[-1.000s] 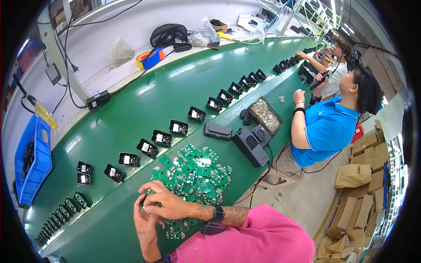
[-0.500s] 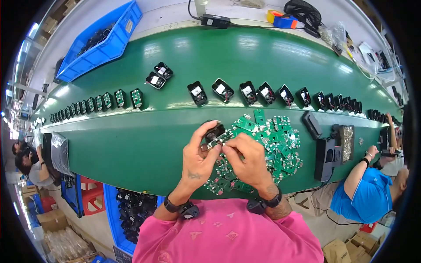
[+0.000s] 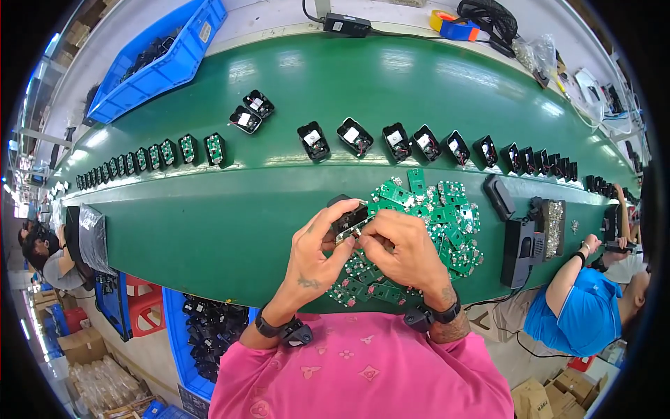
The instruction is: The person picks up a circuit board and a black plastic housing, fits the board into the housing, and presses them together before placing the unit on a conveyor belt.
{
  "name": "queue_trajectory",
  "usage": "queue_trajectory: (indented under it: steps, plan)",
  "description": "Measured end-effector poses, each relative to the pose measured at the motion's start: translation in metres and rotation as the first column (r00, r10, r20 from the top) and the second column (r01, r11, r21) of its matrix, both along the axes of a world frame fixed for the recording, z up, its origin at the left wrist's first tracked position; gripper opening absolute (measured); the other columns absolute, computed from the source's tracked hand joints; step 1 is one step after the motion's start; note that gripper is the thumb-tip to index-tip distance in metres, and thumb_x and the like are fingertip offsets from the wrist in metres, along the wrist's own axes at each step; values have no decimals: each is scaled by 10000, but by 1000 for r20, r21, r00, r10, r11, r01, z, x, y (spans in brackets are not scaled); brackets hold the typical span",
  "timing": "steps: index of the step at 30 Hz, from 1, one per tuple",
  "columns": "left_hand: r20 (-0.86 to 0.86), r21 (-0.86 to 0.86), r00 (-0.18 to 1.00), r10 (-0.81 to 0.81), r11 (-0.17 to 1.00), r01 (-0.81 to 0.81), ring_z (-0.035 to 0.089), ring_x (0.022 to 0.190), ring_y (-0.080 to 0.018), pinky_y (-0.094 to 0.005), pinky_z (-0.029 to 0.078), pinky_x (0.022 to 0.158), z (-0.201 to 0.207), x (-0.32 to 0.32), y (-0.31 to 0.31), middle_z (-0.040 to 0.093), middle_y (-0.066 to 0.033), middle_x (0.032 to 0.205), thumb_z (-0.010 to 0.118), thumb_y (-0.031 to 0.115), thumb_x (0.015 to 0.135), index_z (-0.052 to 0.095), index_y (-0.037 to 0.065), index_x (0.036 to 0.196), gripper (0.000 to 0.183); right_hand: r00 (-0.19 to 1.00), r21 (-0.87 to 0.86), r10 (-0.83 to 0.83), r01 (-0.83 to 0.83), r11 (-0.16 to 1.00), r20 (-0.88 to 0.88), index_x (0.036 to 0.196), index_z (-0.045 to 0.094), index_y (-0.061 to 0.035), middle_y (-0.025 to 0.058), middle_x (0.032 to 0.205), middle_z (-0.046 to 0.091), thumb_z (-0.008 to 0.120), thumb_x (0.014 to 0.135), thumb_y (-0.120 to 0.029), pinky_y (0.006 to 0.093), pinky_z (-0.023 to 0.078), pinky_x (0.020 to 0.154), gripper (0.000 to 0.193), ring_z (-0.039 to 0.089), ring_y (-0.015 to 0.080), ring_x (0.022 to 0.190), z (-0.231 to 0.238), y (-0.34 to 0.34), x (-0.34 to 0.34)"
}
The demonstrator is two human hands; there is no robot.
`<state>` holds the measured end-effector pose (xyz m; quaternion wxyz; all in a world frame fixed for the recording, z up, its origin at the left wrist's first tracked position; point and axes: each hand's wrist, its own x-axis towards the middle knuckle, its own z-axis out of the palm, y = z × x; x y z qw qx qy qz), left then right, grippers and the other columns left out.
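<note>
My left hand point(image 3: 312, 253) is closed around a black plastic housing point(image 3: 343, 218), with a small green circuit board point(image 3: 354, 229) tilted at its opening. The fingers of my right hand point(image 3: 405, 249) are pinched at the board's right end; whether they grip the board itself or a wire on it is too small to tell. Just right of my hands, and partly under the right one, spreads a heap of loose green circuit boards point(image 3: 447, 230). Beyond lies a row of open black housings point(image 3: 396, 142) with white parts and wires inside.
To the left runs a line of housings with green boards in them point(image 3: 187, 149). A pair of housings point(image 3: 246, 119) sits farther back. Blue crates stand at the far left point(image 3: 150, 80) and below the table edge point(image 3: 173, 342). A black device point(image 3: 518, 255) and co-workers point(image 3: 579, 307) are at right.
Both hands stay at the housing and the board, which sits slightly more tilted. My right hand and wrist have shifted a little to the right. The whole view has moved slightly.
</note>
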<state>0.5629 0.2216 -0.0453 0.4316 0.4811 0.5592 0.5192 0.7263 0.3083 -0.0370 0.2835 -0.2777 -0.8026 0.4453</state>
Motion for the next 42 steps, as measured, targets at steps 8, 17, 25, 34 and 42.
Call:
queue_trajectory:
  steps: [8, 17, 25, 34, 42]
  plan:
    - [-259, -8, 966, -16, 1000, 14, 683, 939, -150, -251, 583, 759, 7, 0, 2, 632, -98, 1080, 592, -141, 822, 584, 43, 1309, 521, 991, 87, 93, -101, 991, 95, 798, 610, 3, 140, 765, 609, 626, 801, -35, 429, 501, 627, 42, 626, 335, 709, 0, 7, 3]
    - [-437, 24, 898, 54, 999, -49, 662, 786, -178, -263, 546, 633, -7, 7, -1, 641, -135, 1035, 603, -133, 799, 581, 71, 1321, 561, 990, 242, 17, -50, 969, 137, 813, 627, 13, 149, 747, 606, 653, 826, -28, 435, 489, 646, 50, 614, 353, 708, -14, -1, -3]
    - [-410, 41, 909, 80, 997, -69, 670, 810, -257, -307, 550, 677, -16, 4, 4, 648, -169, 1039, 594, -87, 815, 576, 82, 1320, 533, 988, 219, -21, -13, 976, 152, 845, 630, 1, 155, 763, 603, 654, 811, -28, 446, 493, 650, 51, 613, 365, 732, -19, -3, -9]
    - [237, -217, 965, 110, 974, -58, 652, 829, -179, -239, 578, 611, -4, -16, -2, 561, -123, 1133, 611, -80, 862, 349, 52, 1451, 658, 985, -152, -167, 171, 974, 33, 963, 650, 14, 169, 875, 687, 663, 919, -210, 393, 531, 700, 229, 679, 350, 807, -28, -1, -20]
    - [212, -139, 977, 30, 990, 0, 661, 857, -182, -271, 594, 682, -22, -8, 8, 558, -139, 1161, 653, -141, 783, 376, 22, 1429, 721, 933, -339, -273, 185, 922, -233, 890, 629, 50, 115, 682, 662, 678, 895, -154, 329, 520, 572, 210, 679, 163, 643, -27, -7, -10]
